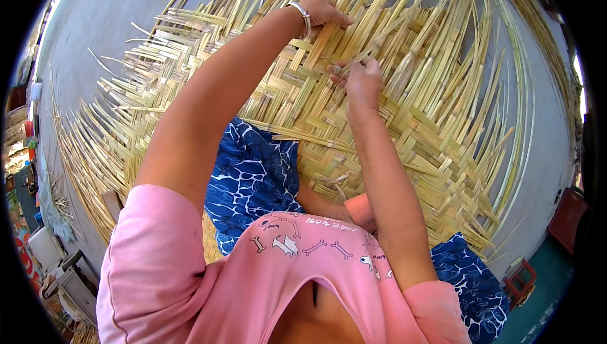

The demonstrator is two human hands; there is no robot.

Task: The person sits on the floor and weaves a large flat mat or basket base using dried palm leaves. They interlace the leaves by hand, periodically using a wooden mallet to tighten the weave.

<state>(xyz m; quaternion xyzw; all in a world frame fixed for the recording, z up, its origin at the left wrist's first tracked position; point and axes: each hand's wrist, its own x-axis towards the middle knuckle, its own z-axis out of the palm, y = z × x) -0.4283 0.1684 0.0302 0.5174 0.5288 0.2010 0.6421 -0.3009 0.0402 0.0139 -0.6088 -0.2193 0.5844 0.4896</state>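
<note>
I sit on a large mat (354, 148) woven from split, pale yellow-green cane strips in a slanting pattern. Its far and side edges end in long loose strips. My left hand (324, 12), with a silver bangle (305, 19) at the wrist, reaches to the far part of the weave. Its fingers are closed around a wide cane strip (324, 43). A little nearer and to the right, my right hand (363, 82) has its fingers bent in a pinch at another cane strip (377, 45); the fingertips are partly hidden.
The mat lies on a grey floor (76, 59). Long thin strips (525, 110) curve along the right side, and a bundle of stalks (537, 15) lies beyond. A dark red chair (569, 217) stands at the right edge. Boxes and clutter (69, 287) fill the lower left.
</note>
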